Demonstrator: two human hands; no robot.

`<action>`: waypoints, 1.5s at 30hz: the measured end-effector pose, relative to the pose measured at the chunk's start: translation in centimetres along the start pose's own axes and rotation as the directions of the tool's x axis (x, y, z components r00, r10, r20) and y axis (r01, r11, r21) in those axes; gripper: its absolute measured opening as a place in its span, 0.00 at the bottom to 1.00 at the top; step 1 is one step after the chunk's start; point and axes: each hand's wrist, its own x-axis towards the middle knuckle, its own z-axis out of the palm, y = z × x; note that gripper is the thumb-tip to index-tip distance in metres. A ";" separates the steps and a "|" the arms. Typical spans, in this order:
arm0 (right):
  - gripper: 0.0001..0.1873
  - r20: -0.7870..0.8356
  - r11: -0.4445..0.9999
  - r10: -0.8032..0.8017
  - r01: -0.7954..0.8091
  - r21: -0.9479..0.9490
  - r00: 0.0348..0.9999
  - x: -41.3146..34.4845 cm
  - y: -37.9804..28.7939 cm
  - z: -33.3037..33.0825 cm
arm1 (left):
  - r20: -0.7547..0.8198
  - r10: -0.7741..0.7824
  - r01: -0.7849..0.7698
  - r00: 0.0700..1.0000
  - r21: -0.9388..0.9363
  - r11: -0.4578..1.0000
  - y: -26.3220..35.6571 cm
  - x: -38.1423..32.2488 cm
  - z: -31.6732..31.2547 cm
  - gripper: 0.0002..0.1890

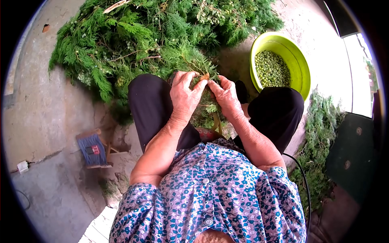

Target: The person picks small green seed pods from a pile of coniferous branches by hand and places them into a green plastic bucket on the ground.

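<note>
Between my knees, my left hand (186,91) has its thumb and fingers closed on a leafy conifer sprig (197,62), with a small orange-brown piece (205,77) showing at the fingertips. My right hand (224,94) is close beside it, its thumb and forefinger pinched together near the same sprig; whether they grip any of it cannot be told. A large heap of green conifer branches (133,33) with small pale cones lies just beyond my hands. To the right, a yellow-green plastic tub (301,65) holds many small green cones (271,68). Loose sprigs (202,117) lie below my hands.
A small low stool with a blue woven seat (92,150) stands at the left. More cut greenery (317,133) lies along the right, beside a dark green panel (349,158). A black cable (305,179) runs down past my right side. A white box (22,166) sits at the far left.
</note>
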 end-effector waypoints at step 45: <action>0.14 0.384 0.665 0.047 -0.315 0.677 0.922 0.7 -0.4 -3.3 | 0.504 -0.367 0.510 0.782 -0.856 -0.087 -2.2 1.4 -1.2 0.04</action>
